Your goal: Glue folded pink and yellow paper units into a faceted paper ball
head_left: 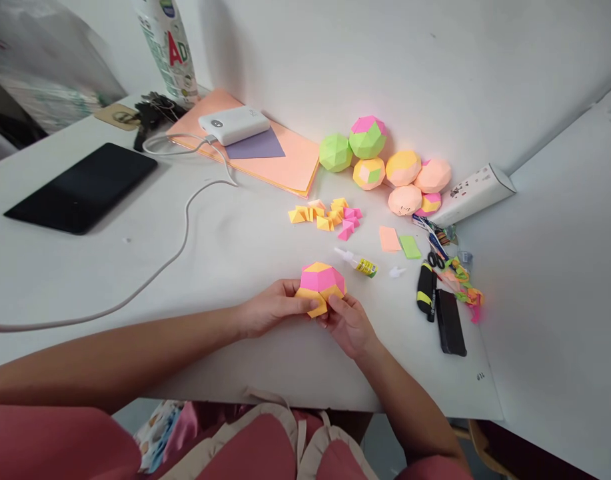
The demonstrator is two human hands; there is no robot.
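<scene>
Between my two hands is a pink and orange faceted paper ball, raised just over the front part of the desk. My left hand grips its left side, thumb laid across the lower orange faces. On the right side, my right hand pinches the lower edge with its thumb, its other fingers partly hidden below. Beyond the ball lies a small glue bottle with a yellow label, its white nozzle uncovered. A white cap rests to its right. Several small folded paper pieces, orange and pink, lie farther back.
Finished-looking paper balls are stacked against the wall. Pink and green paper slips, a black-yellow cutter, a black case and paper scraps lie right. A tablet, cable and power bank are left.
</scene>
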